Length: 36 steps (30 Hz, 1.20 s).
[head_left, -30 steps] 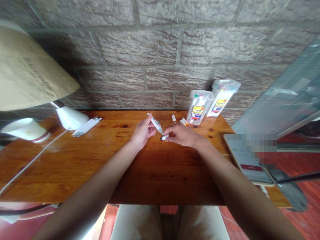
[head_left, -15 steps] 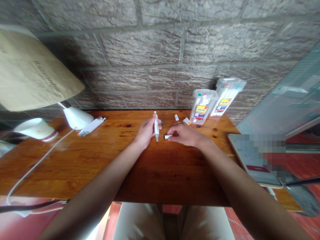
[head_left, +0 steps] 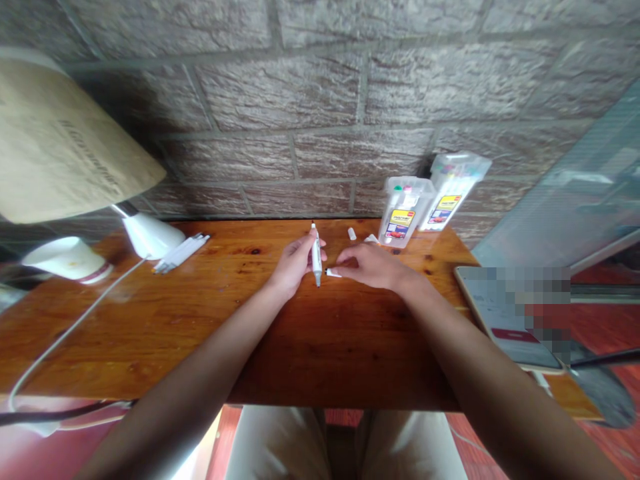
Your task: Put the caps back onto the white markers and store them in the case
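Observation:
My left hand (head_left: 295, 263) is closed round a white marker (head_left: 316, 255), held nearly upright with its lower tip close to the wooden table (head_left: 210, 313). My right hand (head_left: 367, 265) pinches a small white marker cap (head_left: 332, 273) with a dark end, just right of the marker's lower tip. The cap and the marker are a short gap apart. A loose white cap (head_left: 352, 233) and another small marker piece (head_left: 371, 239) lie just behind my right hand.
Two clear plastic marker boxes (head_left: 403, 212) (head_left: 453, 187) stand against the brick wall at the back right. A white lamp (head_left: 150, 233) and several white markers (head_left: 181, 253) lie at the back left, with a cord (head_left: 70, 330) trailing forward. A tablet (head_left: 510, 313) rests at the right edge.
My left hand swung the marker from a slant to nearly upright. My right hand drew the cap slightly left, closer to the marker's lower tip.

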Tool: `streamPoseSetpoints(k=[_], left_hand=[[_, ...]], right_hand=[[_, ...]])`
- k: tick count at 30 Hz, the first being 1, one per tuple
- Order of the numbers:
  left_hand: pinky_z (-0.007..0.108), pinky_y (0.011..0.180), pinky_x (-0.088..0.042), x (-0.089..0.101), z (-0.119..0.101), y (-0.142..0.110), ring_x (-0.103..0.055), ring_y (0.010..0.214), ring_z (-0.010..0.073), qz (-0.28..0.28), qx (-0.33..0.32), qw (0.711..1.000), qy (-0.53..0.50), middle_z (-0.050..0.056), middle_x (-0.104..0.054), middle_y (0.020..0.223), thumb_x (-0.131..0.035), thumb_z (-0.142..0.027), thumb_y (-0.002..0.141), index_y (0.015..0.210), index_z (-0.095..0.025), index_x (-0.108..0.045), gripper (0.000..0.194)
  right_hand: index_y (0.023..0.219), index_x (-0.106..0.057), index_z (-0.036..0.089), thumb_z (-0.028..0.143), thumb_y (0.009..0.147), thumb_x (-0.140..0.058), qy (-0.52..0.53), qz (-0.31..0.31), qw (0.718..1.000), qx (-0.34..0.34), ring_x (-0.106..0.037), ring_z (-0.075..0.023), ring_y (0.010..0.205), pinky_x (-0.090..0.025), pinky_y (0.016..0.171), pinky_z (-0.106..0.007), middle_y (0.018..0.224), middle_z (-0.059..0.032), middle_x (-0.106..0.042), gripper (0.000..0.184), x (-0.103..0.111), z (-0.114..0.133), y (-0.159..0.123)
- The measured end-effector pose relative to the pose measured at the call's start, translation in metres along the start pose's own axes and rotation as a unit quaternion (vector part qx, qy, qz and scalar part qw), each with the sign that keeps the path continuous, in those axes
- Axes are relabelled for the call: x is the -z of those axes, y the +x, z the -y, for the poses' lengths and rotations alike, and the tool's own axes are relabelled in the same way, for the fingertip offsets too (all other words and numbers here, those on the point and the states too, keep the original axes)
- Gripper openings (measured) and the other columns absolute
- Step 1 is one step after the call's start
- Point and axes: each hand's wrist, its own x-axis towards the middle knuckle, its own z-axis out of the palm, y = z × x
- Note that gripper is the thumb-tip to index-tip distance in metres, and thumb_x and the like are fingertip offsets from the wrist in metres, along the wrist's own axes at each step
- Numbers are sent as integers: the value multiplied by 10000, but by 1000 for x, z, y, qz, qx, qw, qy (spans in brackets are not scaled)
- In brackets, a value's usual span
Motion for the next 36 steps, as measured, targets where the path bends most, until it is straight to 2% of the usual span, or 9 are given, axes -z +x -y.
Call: streamPoseSetpoints(k=[4,7,9,14,23,30,36], left_hand=[[204,511,-359,1,-1,0,-520,550,97,-3,-9,1000,-5,4,-602,615,-696,-725,668,810,-149,-674,594],[200,504,-348,3,-2,2,-502,541,92,-11,-15,1000,-15,5,-598,607,-694,-700,689,807,-145,-677,568],[197,500,-342,4,-2,3,-497,540,91,-22,-16,999,-21,4,-594,601,-700,-684,694,806,-144,-676,552],[207,510,-352,7,-2,6,-500,535,97,-33,-20,999,-33,4,-598,601,-695,-665,713,789,-156,-667,516],[212,494,-338,3,-4,3,-497,518,95,-24,-16,999,-19,7,-601,595,-683,-712,694,792,-151,-666,569],[200,482,-334,1,-3,1,-510,518,90,-17,-13,1000,-1,7,-601,588,-679,-740,680,801,-143,-678,609],[198,477,-332,1,-5,0,-506,516,91,-20,-7,1000,3,6,-595,578,-681,-713,699,792,-145,-674,576]], right_hand=[[962,-775,188,376,966,-509,-59,-146,981,-116,-703,-185,795,-452,733,-256,909,-64,-778,326,16,-12,-3],[990,-773,184,354,956,-508,-88,-198,956,-198,-713,-214,858,-458,739,-261,934,-82,-779,317,24,-22,-6],[1000,-771,182,349,954,-502,-98,-188,952,-220,-715,-227,886,-464,739,-264,963,-92,-777,320,25,-27,-7],[931,-779,199,377,959,-478,-124,-123,962,-209,-715,-240,885,-476,737,-277,941,-94,-781,352,16,-28,-4],[1026,-781,205,366,977,-449,-135,-97,968,-186,-720,-250,932,-492,781,-288,998,-92,-781,372,10,-25,-1],[1070,-775,225,289,949,-504,-123,-81,976,-162,-719,-250,998,-503,860,-302,1058,-65,-779,303,6,-26,0],[1077,-767,231,235,919,-553,-89,-66,980,-168,-715,-233,1033,-511,924,-310,1089,-55,-772,266,6,-27,0]])
